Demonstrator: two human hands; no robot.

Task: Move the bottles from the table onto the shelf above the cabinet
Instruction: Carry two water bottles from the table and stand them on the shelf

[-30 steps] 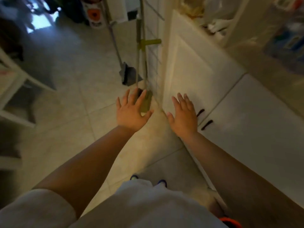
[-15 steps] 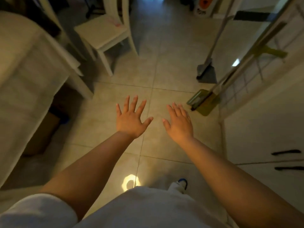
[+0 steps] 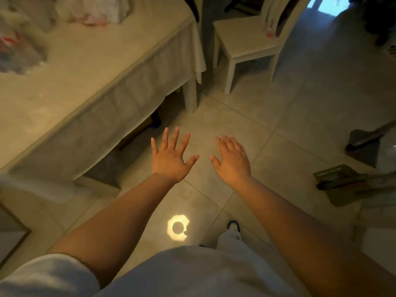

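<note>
My left hand (image 3: 170, 156) and my right hand (image 3: 232, 159) are stretched out over the tiled floor, both empty with fingers spread. The table (image 3: 90, 67), covered with a pale cloth, fills the upper left. Blurred plastic-wrapped items (image 3: 19, 50) lie at its far left, and I cannot tell whether bottles are among them. The cabinet and its shelf are out of view.
A white chair (image 3: 250, 42) stands beyond the table's corner. A dustpan (image 3: 340, 181) and a broom head (image 3: 362, 144) sit on the floor at the right. A box (image 3: 137, 129) lies under the table. A bright light spot (image 3: 177, 227) marks the floor near my feet.
My view has swung left, away from the white cabinet doors and toward the table. Both hands stay open and empty in front of me.
</note>
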